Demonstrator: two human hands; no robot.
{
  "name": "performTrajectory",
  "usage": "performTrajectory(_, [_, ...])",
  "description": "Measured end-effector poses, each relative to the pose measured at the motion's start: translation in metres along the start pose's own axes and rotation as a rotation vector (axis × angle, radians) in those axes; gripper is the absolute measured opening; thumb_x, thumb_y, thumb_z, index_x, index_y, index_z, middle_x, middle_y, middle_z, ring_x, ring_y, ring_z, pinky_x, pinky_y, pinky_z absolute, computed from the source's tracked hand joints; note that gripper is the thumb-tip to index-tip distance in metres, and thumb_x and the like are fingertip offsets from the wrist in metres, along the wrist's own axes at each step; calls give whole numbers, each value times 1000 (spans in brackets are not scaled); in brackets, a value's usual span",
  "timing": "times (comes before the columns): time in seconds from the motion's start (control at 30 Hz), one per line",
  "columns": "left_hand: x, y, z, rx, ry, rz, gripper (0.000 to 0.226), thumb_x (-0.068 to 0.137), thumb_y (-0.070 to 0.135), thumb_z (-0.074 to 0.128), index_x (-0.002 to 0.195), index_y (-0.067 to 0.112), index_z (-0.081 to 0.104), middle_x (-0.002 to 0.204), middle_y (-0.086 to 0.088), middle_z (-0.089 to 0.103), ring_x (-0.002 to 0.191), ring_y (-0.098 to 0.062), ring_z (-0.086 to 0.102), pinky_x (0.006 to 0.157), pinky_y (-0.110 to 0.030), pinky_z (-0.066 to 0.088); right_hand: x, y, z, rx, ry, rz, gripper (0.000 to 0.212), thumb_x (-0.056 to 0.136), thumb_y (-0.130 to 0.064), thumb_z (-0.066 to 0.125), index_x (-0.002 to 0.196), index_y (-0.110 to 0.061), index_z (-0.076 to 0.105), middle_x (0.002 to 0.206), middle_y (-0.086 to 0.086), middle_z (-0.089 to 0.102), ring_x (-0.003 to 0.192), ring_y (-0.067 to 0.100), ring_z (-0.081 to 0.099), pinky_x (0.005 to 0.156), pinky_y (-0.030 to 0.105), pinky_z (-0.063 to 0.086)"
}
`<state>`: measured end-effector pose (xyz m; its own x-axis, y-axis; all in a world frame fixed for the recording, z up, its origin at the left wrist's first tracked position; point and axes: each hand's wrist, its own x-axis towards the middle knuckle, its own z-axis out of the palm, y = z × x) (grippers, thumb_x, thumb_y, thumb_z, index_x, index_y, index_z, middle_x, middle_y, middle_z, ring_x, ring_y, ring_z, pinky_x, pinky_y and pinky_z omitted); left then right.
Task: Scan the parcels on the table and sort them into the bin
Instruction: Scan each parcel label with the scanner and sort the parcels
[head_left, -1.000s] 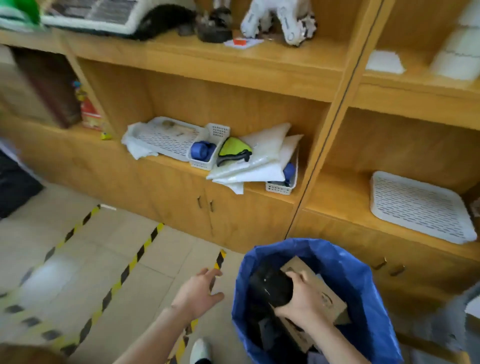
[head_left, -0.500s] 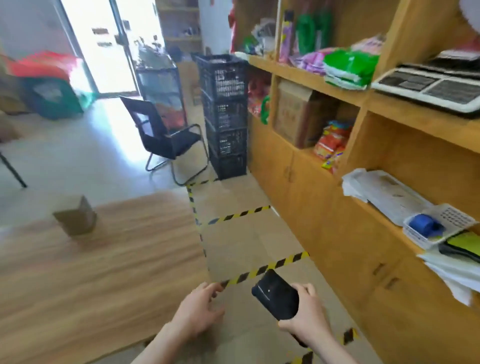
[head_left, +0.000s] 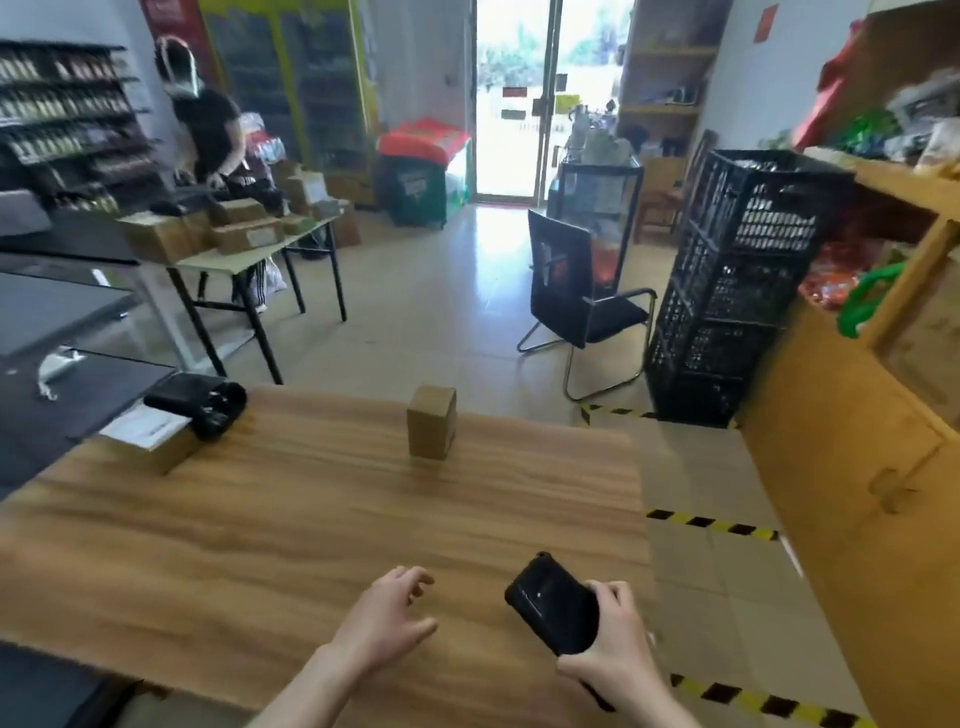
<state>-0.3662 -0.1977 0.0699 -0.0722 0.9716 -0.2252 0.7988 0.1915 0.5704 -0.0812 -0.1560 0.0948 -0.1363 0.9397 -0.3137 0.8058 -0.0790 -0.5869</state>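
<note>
Parcel (head_left: 431, 422): 1 small cardboard box stands upright on the counter (head_left: 311, 519), at 12 o'clock from your left grip (head_left: 387, 618) and well apart from it. Long axis vertical; broad face toward 6 o'clock. No label shows, though blur may hide one. Judged light, stiff and not slippery; take it across its 2 sides at mid-height. Left grip spread and empty. Right grip (head_left: 615, 644) wraps the black scanner (head_left: 553, 603), nose toward 11 o'clock.

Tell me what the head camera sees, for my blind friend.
A person's right hand holds a black scanner over a wooden table, the left hand open beside it. A small cardboard box stands upright farther back.
</note>
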Motion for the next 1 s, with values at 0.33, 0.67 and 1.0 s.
performTrajectory(0.33, [60,-23,-55,33,142,-114,52,78,39,70,126,31,53,117,14,48,109,-3,52,94,-18,43,114,-62,3,-22,-68,-184,91,51,-42,76,135,-27,43,114,-13,34,97,9,49,97,34,41])
performTrajectory(0.67, [199,-28,-91,87,130,24,55,81,31,73,131,31,51,130,10,44,125,-10,41,106,-29,40,184,-89,11,-49,-43,-110,90,52,-41,78,133,-28,44,112,-12,36,100,7,47,95,32,38])
performTrajectory(1.0, [341,-18,-133,410,62,224,92,73,40,76,149,33,25,158,3,13,148,-20,0,119,-42,15,235,-125,20,-73,21,29,92,49,-43,76,133,-27,44,114,-11,34,99,9,50,92,31,42])
